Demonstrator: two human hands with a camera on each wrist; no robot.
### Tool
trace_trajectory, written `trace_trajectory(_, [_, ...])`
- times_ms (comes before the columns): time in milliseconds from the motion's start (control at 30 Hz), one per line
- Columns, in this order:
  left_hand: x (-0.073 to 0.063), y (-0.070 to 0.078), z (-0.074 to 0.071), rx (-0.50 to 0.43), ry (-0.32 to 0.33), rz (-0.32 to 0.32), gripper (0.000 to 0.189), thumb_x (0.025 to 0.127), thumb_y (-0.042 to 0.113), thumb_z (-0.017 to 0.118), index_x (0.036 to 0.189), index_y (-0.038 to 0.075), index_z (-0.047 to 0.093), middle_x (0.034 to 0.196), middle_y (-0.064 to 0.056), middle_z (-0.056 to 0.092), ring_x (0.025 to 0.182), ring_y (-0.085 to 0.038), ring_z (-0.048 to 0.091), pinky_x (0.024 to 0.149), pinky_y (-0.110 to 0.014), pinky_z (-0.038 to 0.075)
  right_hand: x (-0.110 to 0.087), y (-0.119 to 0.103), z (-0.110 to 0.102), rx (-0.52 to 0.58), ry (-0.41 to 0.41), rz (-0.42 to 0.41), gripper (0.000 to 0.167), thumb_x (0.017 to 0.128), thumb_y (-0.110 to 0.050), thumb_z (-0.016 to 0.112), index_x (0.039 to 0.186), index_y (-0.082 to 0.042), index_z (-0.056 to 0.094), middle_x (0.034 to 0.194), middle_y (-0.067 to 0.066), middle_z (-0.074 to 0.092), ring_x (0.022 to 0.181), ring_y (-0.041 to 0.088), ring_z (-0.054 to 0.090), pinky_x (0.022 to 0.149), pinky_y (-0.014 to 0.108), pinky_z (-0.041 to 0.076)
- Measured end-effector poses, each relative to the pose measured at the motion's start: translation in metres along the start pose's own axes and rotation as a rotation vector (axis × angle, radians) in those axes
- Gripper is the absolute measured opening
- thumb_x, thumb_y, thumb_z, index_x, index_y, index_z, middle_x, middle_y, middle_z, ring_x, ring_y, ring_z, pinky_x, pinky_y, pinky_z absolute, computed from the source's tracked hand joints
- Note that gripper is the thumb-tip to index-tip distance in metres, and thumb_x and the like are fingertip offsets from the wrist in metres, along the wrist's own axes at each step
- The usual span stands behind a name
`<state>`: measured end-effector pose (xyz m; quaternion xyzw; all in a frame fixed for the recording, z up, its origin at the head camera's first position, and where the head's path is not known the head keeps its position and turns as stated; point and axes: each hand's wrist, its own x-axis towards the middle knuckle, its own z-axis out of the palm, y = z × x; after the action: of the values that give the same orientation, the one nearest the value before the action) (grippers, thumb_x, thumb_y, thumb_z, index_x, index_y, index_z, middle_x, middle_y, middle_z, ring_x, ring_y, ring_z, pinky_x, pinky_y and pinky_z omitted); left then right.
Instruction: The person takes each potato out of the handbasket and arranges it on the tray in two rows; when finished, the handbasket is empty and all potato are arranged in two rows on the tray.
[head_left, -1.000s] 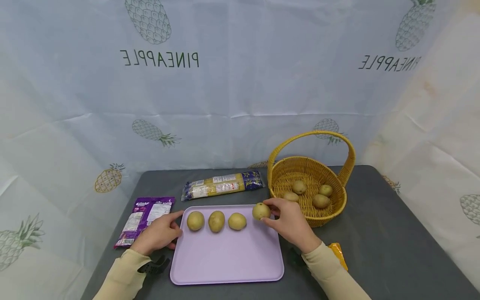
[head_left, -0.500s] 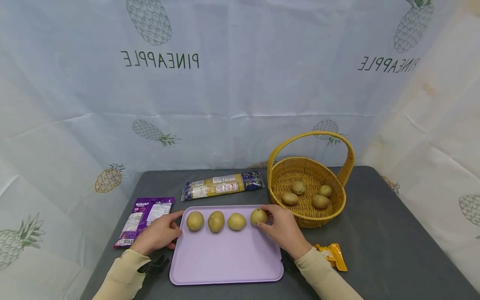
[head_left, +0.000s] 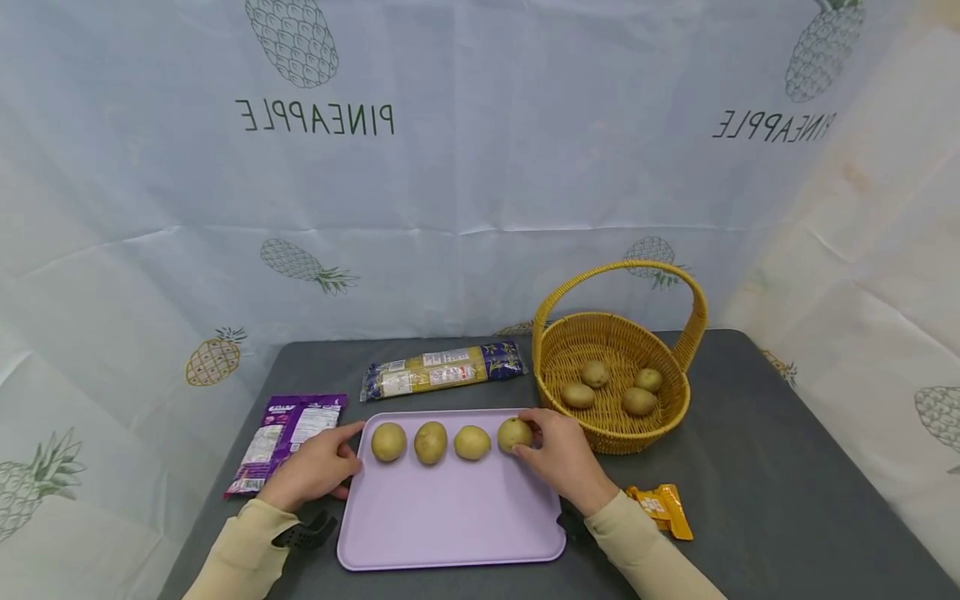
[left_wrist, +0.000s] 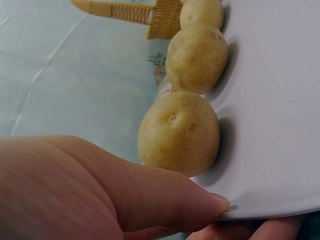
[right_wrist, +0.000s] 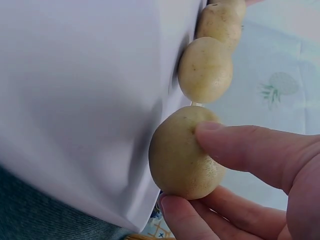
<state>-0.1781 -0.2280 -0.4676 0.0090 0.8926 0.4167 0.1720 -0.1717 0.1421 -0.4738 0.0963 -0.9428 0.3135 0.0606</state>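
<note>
My right hand (head_left: 564, 457) holds a potato (head_left: 514, 434) between thumb and fingers at the far right corner of a lilac tray (head_left: 450, 521). In the right wrist view the thumb presses on one side of this potato (right_wrist: 182, 155) and the fingertips touch its lower side. Three more potatoes stand in a row along the tray's far edge, the leftmost potato (head_left: 388, 442) near my left hand (head_left: 315, 468). That hand grips the tray's left rim: in the left wrist view the thumb lies on top and fingers (left_wrist: 280, 229) show beneath the rim.
A wicker basket (head_left: 678, 408) with several potatoes stands behind the tray to the right. A spaghetti packet (head_left: 444, 371) lies beyond the tray, and a purple bag (head_left: 281, 437) lies left. An orange wrapped packet (head_left: 663, 510) sits right of my right sleeve.
My right hand has moved slightly left and down with the potato, bringing it into line with the row on the tray. The left hand has stayed at the tray rim.
</note>
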Motion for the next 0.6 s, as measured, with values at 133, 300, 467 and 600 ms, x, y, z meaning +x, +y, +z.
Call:
trace_trajectory(133, [0.0, 0.0001, 0.0001, 0.001, 0.001, 0.005, 0.075, 0.089, -0.002, 0.068, 0.16, -0.007, 0.044, 0.088, -0.011, 0.06, 0.068, -0.021, 0.064, 0.059, -0.037, 0.066, 0.0005, 0.0005, -0.0003, 0.002, -0.013, 0.006, 0.044, 0.082, -0.009, 0.093, 0.123, -0.001, 0.077, 0.11, 0.01, 0.079, 0.089, 0.014, 0.068, 0.074, 0.027, 0.058])
trace_trajectory(300, [0.0001, -0.0001, 0.0, 0.002, -0.001, 0.003, 0.075, 0.09, -0.001, 0.068, 0.161, -0.007, 0.044, 0.088, -0.011, 0.06, 0.068, -0.021, 0.065, 0.059, -0.037, 0.066, 0.001, 0.0005, -0.0006, -0.007, -0.018, 0.008, 0.042, 0.082, -0.01, 0.093, 0.121, -0.002, 0.077, 0.109, 0.008, 0.078, 0.088, 0.013, 0.066, 0.074, 0.028, 0.057])
trace_trajectory(467, [0.0004, 0.0003, 0.0, 0.009, -0.005, 0.002, 0.075, 0.091, 0.0, 0.069, 0.161, -0.007, 0.043, 0.088, -0.011, 0.06, 0.068, -0.021, 0.065, 0.06, -0.037, 0.066, 0.0005, 0.0004, -0.001, -0.004, -0.023, 0.016, 0.043, 0.082, -0.01, 0.093, 0.121, -0.002, 0.077, 0.111, 0.009, 0.079, 0.089, 0.012, 0.068, 0.076, 0.028, 0.06])
trace_trajectory(600, [0.0006, 0.0004, 0.0004, 0.012, -0.003, 0.002, 0.075, 0.091, 0.0, 0.069, 0.161, -0.007, 0.043, 0.088, -0.011, 0.06, 0.068, -0.021, 0.065, 0.06, -0.037, 0.066, 0.0001, 0.0007, -0.0019, 0.005, -0.031, 0.016, 0.044, 0.082, -0.009, 0.093, 0.122, -0.001, 0.077, 0.113, 0.01, 0.079, 0.092, 0.013, 0.07, 0.077, 0.03, 0.062])
